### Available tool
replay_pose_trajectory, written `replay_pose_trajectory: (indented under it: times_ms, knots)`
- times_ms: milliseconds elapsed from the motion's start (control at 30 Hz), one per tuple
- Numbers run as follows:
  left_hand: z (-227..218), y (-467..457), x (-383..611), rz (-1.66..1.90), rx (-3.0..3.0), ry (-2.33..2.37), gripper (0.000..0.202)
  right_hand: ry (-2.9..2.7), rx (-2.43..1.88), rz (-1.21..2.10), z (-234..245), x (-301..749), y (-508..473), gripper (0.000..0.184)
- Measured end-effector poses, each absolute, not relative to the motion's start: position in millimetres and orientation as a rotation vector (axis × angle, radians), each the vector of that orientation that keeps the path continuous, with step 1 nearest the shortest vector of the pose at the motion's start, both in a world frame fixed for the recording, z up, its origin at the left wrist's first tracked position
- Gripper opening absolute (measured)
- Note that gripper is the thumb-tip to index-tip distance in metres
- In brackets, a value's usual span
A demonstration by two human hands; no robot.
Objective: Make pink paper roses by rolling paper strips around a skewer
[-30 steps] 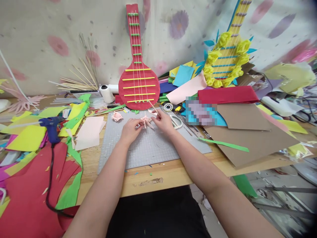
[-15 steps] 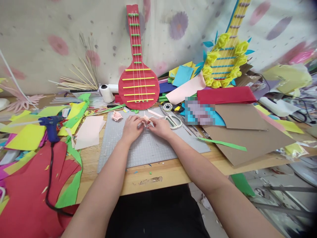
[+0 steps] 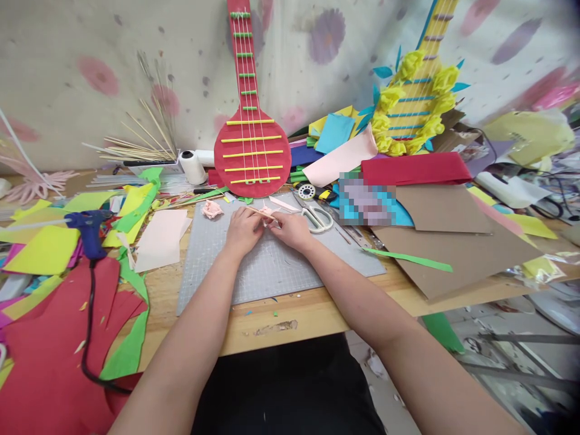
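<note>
Pink paper piece [image 3: 267,211]: between your two hands, over the mat, short of its far edge and about midway along. Left hand [image 3: 243,231]: fingers curled closed on the piece, as far as it shows. Right hand [image 3: 291,231]: thumb and fingers pinching the thin stick [image 3: 258,211], which slants across the piece. Fingertips partly hidden; exact contact can't be told.

Handling, in my judgement: pinch lightly, since the thin paper would crease. Roll the stick against the petal edge in small turns, left fingers steadying the base. Keep wrists low over the mat.

Grey cutting mat [image 3: 276,275]: near edge sits just inside the tabletop [image 3: 317,317] edge. Pink paper flower [image 3: 212,209] by the mat's far left corner; scissors [image 3: 321,222] toward its far right corner. Pink sheet [image 3: 159,241] off the mat's left edge. Glue gun [image 3: 92,232] farther out, near the tabletop's left end, among scraps. Brown cardboard [image 3: 462,266] at the right.

Tabletop's far edge: red paper lute [image 3: 263,156] standing upright, flowered cloth [image 3: 194,54] behind.
</note>
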State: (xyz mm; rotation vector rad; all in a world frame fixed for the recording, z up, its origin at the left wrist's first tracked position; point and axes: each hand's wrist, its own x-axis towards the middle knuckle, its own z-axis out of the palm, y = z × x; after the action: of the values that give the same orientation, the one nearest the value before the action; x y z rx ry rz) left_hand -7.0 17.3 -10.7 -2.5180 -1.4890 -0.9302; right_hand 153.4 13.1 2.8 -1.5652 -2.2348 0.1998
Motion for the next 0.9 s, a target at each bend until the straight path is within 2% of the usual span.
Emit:
replay_pose_trajectory:
  times_ms: [233,533,733,900]
  knots:
    - [-9.7,17.2,-6.8,-0.956,-2.516,-1.470,0.021,-2.201,-1.547,0.224,3.7,153.2,13.0,0.027]
    - [-9.1,14.5,-5.5,-0.980,-2.509,-1.434,0.037,-2.148,-1.516,0.284,3.5,155.6,13.0,0.026]
    - [-9.4,15.2,-4.9,-1.001,-2.468,-1.444,0.028,-2.108,-1.490,0.330,2.9,155.8,12.7,0.026]
    - [-8.4,14.7,-3.8,-0.988,-2.467,-1.465,0.029,-2.115,-1.472,0.343,2.0,155.9,12.6,0.026]
